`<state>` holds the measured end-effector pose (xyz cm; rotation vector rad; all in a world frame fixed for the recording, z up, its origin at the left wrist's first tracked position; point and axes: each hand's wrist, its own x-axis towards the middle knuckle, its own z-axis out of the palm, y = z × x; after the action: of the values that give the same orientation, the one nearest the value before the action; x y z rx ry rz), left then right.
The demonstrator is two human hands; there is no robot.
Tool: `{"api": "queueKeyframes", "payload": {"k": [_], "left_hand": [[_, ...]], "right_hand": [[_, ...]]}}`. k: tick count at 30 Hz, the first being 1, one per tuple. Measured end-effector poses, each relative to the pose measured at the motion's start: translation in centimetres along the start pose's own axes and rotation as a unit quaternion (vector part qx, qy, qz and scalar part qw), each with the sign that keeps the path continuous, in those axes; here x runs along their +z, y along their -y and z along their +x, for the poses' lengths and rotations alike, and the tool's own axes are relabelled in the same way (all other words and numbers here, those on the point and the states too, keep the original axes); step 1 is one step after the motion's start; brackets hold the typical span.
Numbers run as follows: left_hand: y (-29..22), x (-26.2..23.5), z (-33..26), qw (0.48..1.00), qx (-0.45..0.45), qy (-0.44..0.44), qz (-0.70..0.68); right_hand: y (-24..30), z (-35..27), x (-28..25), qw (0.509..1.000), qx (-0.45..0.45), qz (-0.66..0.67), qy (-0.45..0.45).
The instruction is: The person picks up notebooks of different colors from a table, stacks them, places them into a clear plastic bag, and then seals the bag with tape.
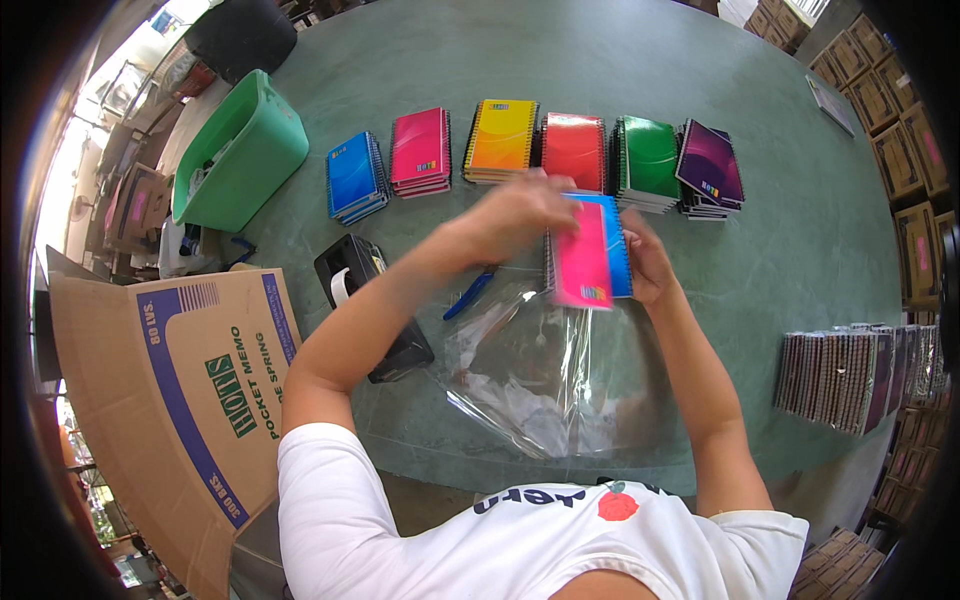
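Near the table's middle my right hand [648,258] grips a blue spiral notebook [618,235] by its right side. A pink spiral notebook [585,258] overlaps the front of the blue one, slightly smeared by motion. At its upper left corner, my left hand [525,212] has its fingers closed on the pink notebook. Clear plastic bags [550,375] lie on the table just below both hands. Beyond the hands stretches a row of notebook stacks: blue [355,175], pink [421,150], yellow [502,140], red [574,150], green [647,160] and purple [712,165].
A black tape dispenser [400,345] and blue-handled pliers [468,296] sit left of the bags. An open cardboard box [180,370] and a green bin [250,150] flank the left. Wrapped notebooks [840,380] stand at the right edge of the green table [780,270].
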<state>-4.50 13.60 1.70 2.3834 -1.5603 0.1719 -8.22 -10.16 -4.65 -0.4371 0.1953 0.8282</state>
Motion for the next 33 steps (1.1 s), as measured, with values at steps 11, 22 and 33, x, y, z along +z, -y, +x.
{"api": "queueKeyframes", "payload": {"k": [11,22,33], "left_hand": [[8.1,2.6,-2.7,0.963,-0.246,-0.035,0.103],[-9.5,2.2,6.4,0.992,-0.022,0.108,-0.054],[2.5,2.8,5.4,0.940,-0.326,-0.076,-0.056]], "right_hand": [[-1.1,-2.8,-0.6,0.982,-0.067,-0.155,-0.079],[-0.3,-5.1,-3.0,0.992,-0.128,0.014,0.014],[0.4,-9.1,-7.1,0.995,-0.083,0.031,-0.041]]}}
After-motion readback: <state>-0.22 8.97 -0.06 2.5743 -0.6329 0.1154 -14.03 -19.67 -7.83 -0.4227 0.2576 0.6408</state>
